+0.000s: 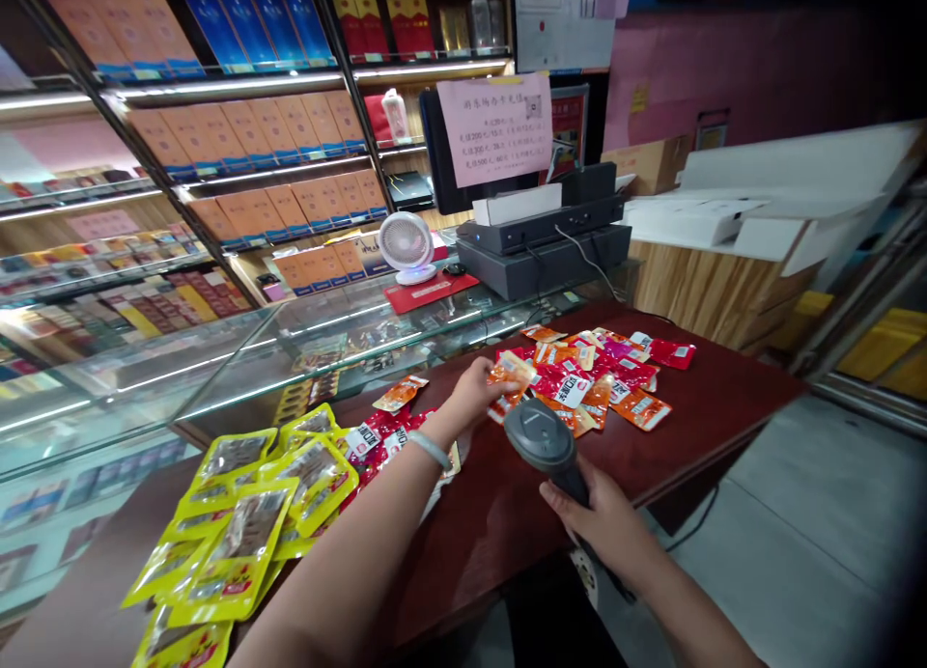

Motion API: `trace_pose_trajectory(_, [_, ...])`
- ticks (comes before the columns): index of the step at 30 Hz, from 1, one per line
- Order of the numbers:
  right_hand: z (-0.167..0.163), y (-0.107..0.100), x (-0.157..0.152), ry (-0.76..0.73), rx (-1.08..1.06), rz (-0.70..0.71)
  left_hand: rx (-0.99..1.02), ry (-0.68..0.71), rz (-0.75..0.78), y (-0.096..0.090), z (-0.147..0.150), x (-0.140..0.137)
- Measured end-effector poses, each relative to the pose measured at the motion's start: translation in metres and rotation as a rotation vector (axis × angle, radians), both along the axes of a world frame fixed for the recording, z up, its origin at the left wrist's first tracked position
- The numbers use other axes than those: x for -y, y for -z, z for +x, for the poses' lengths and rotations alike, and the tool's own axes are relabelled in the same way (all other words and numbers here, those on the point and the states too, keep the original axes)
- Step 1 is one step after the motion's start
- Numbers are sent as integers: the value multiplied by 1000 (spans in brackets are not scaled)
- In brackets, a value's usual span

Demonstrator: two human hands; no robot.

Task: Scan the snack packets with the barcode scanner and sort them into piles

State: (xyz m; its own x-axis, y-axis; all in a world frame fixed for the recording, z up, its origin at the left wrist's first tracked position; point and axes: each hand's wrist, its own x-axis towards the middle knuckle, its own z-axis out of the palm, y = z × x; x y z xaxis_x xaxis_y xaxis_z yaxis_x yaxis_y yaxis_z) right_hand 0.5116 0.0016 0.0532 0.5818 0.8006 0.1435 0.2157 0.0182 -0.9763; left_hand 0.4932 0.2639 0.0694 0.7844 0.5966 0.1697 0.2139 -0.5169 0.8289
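My left hand (474, 394), with a pale bangle at the wrist, pinches an orange snack packet (513, 371) at the near left side of a heap of red and orange snack packets (572, 388). In my right hand (604, 514) is a dark grey barcode scanner (542, 431), gripped by its handle, its head tilted up close to the held packet. More red packets (373, 446) lie left of my left forearm, partly covered by it. Yellow-edged snack pouches (242, 533) are piled at the near left of the table.
The dark red table (492, 523) adjoins a glass display counter (290, 359). On the counter stand a small white fan (407, 245), a cash drawer (543, 258) and a monitor with a pink sign (496, 127). Shelves of boxed goods (290, 127) rise behind.
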Motion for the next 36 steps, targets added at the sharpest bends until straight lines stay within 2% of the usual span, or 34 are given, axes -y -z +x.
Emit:
trace_pose_trajectory(3, [0, 3, 0, 27, 22, -12, 87, 82, -120, -3, 18, -3])
trace_pose_trajectory(5, [0, 5, 0, 27, 19, -21, 47, 72, 2, -7, 12, -15])
trace_pose_trajectory(7, [0, 6, 0, 6, 8, -25, -107, -33, 256, -11, -11, -35])
trace_pose_trajectory(10, [-2, 8, -2, -29, 18, -27, -491, -275, 581, -16, -62, -71])
trace_pose_trajectory(12, [-5, 8, -5, -50, 33, -19, -687, -429, 659, -15, -92, -92])
trace_pose_trajectory(15, [-10, 7, -10, -85, 38, -7, -859, -484, 576, -10, -118, -111])
trace_pose_trajectory(18, [-16, 4, -14, -98, 42, -16, -825, -458, 559, -5, -126, -114])
trace_pose_trajectory(22, [-24, 1, -18, -97, 63, -38, -555, -497, 621, -11, -126, -103])
trace_pose_trajectory(24, [-29, 0, -21, -97, 72, -41, -420, -526, 545, -17, -125, -94])
trace_pose_trajectory(26, [-34, -2, -23, -99, 79, -33, -267, -535, 384, -20, -122, -83])
trace_pose_trajectory(31, [-44, -8, -29, -139, 100, 4, 178, -417, -232, -12, -111, -42])
trace_pose_trajectory(33, [-45, -10, -30, -149, 114, 15, 301, -351, -350, -8, -109, -24])
trace_pose_trajectory(36, [-47, -13, -28, -119, 115, 13, 395, -343, -427, -3, -107, -5])
